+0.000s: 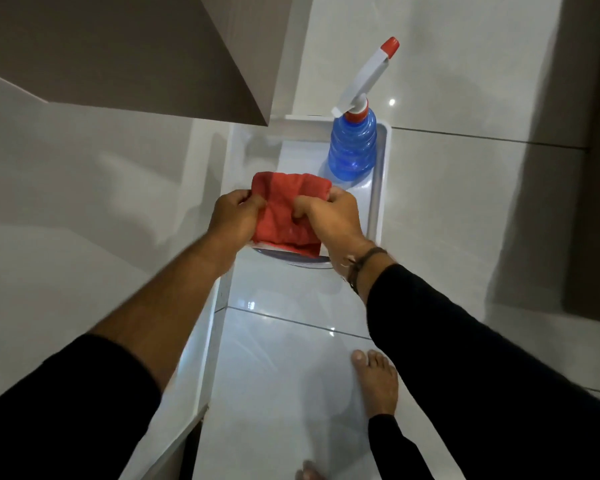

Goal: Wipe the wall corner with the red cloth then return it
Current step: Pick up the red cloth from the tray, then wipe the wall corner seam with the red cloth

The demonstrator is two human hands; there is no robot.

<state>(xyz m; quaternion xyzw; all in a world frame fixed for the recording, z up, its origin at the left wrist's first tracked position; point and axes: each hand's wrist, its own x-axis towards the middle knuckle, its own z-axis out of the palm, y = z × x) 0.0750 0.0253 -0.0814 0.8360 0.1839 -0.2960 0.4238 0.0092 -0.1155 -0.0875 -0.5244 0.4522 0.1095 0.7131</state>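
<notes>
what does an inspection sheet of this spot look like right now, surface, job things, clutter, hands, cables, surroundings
surface: glossy pale floor tiles, with a white tray on them.
job's things: red cloth, bunched, held over the tray by both hands.
clutter: blue spray bottle with a white and red trigger head, upright in the tray's far right corner; a round object under the cloth, mostly hidden.
grippers: left hand and right hand each have fingers closed on the cloth; dark band on the right wrist.
cables: nothing seen.
surroundings: brown panel upper left, pale wall left, bare foot on the tiles.
</notes>
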